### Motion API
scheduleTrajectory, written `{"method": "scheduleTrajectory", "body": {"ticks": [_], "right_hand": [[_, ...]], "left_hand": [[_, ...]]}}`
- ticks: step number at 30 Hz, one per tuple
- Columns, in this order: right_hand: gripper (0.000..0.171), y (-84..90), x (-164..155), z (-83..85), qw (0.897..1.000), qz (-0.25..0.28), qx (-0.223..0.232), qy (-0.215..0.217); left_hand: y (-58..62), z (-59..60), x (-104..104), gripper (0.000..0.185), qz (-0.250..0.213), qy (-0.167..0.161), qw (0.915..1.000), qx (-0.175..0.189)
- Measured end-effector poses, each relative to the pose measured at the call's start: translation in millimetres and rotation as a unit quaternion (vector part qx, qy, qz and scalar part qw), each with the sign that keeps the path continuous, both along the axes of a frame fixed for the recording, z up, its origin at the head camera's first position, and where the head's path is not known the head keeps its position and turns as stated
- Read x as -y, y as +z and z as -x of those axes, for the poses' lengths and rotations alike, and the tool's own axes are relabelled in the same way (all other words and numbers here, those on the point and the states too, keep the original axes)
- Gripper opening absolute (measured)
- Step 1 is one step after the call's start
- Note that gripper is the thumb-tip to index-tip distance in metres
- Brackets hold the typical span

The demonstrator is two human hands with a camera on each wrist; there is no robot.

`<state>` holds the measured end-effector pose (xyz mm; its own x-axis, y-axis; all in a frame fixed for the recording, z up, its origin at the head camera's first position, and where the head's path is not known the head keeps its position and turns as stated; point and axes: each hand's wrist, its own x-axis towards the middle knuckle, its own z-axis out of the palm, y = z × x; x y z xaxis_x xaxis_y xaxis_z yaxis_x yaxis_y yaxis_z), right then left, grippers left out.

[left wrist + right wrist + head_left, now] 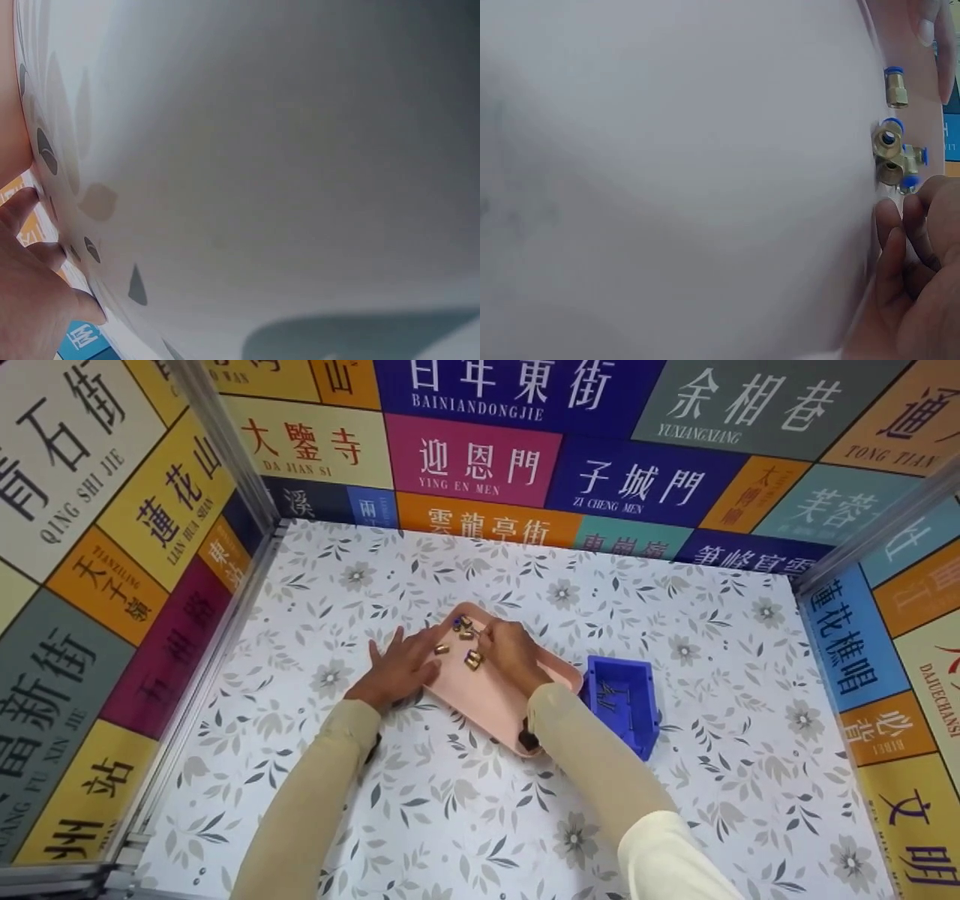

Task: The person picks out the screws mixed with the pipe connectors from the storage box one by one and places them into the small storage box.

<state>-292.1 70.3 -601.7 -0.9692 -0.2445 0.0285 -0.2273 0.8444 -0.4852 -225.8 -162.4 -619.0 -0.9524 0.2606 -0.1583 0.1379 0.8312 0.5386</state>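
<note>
Head view is showing brass push-in fittings (472, 659) with blue collars lying on a smooth pink tray (487, 701) on the floral-patterned desk (450, 810). Left hand (397, 667), fingers straight, is pressing the tray edge; right hand (510, 652) is curling over the fittings, its grasp unclear.

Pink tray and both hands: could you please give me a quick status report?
Left hand flat, steadying pink tray. Right hand curled over brass fittings; grip unclear. Blue bin right of tray, nothing blocking.
</note>
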Motion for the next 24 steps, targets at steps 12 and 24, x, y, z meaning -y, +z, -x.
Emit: {"method": "scheduleTrajectory", "body": {"ticks": [12,24], "right_hand": [[0.016,34.4,-24,-5.7,0.999,0.034,-0.027,0.015],[0.019,71.1,-71,-25.5,0.993,0.105,-0.054,0.016]], "left_hand": [[-0.6,0.5,1,0.064,-0.004,-0.011,0.9999,0.005],[0.7,-3.0,0,0.064,-0.016,-0.001,0.9998,0.013]]}}
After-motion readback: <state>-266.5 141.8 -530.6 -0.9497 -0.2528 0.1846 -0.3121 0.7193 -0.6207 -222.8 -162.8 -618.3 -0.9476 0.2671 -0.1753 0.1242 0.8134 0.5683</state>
